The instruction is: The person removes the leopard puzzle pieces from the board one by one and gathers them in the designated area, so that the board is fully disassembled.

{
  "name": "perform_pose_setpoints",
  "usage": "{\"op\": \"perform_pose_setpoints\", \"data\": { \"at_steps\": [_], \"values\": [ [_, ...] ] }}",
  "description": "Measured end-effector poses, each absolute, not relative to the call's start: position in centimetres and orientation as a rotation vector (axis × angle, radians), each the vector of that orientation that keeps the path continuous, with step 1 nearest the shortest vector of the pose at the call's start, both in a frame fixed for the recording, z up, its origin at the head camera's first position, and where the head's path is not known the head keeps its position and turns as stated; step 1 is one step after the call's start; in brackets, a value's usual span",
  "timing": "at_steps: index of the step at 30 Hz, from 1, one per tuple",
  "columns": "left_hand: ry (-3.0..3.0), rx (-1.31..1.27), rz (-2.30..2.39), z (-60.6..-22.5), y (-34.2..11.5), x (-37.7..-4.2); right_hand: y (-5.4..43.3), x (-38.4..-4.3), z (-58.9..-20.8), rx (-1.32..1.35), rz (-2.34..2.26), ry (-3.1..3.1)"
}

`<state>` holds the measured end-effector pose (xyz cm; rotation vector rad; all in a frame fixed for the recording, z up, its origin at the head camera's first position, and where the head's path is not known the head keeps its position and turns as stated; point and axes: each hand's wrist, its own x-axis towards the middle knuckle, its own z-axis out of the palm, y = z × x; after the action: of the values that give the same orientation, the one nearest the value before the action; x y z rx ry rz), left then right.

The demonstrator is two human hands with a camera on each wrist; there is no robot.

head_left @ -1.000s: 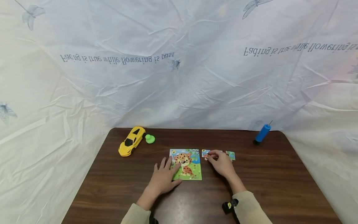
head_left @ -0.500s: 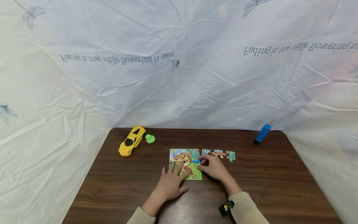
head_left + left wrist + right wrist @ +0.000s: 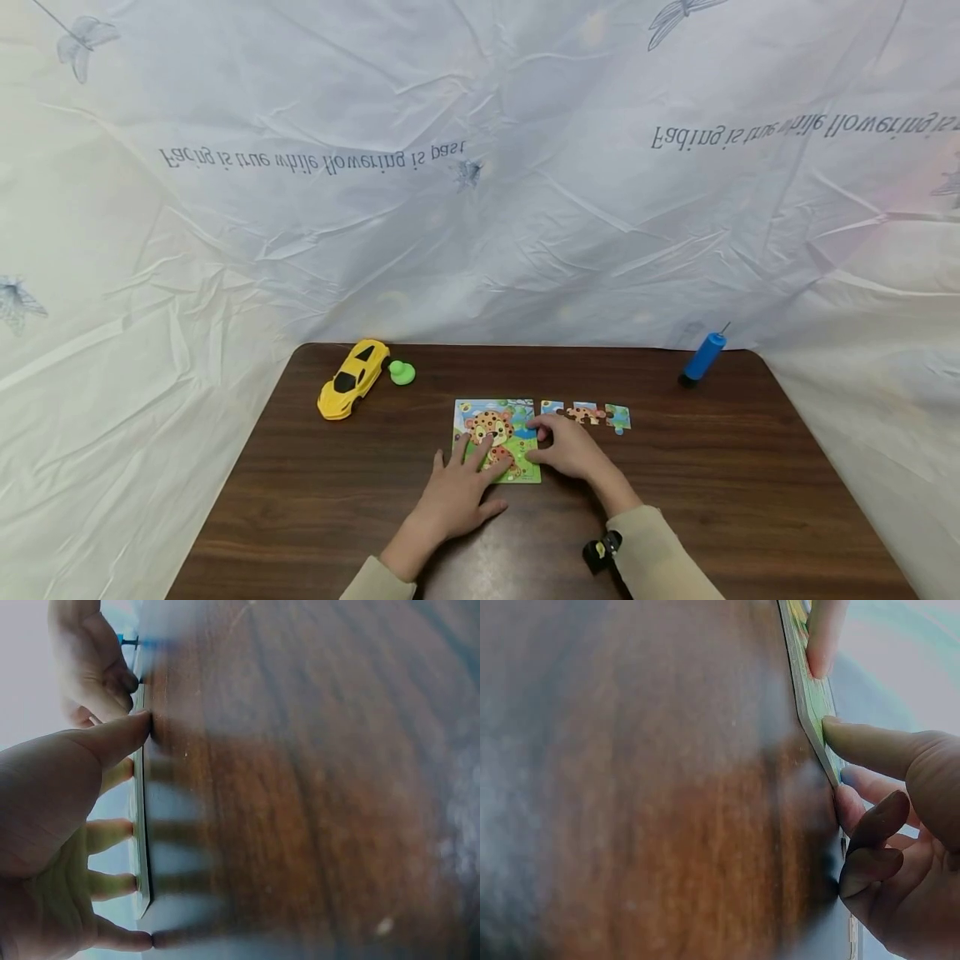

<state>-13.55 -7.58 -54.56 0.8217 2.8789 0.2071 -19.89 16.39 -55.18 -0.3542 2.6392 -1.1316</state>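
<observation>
A square jigsaw puzzle [image 3: 465, 410] with a cartoon leopard lies flat on the wooden table. Spread across its lower left part is my left hand [image 3: 450, 497], its straight fingers resting on the picture and partly covering it. In the left wrist view, the left thumb [image 3: 124, 736] reaches just past the puzzle's near edge. My right hand [image 3: 570, 450] holds the puzzle's right edge between thumb and curled fingers. The right wrist view shows the right thumb [image 3: 862, 744] on the green surface near a corner. Three loose puzzle pieces [image 3: 618, 417] lie to the right, the nearest partly behind that hand.
At the table's back left stand a yellow toy car [image 3: 352, 379] and a small green knob-shaped object [image 3: 402, 372]. A blue hand pump [image 3: 703, 358] with a thin needle is at the back right. A white printed cloth [image 3: 480, 250] hangs behind the table [image 3: 720, 500].
My right hand has moved left from the loose pieces to the puzzle's right edge, uncovering them. My left hand has shifted right and slightly nearer over the puzzle.
</observation>
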Motion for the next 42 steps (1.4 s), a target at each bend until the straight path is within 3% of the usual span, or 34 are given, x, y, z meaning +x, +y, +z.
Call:
{"op": "perform_pose_setpoints", "data": {
  "at_steps": [42],
  "values": [
    [2.878,0.814,0.244,-54.82,-7.67,-13.54,15.49,-19.64,-55.49,-0.266,-1.308,2.793]
  ]
}}
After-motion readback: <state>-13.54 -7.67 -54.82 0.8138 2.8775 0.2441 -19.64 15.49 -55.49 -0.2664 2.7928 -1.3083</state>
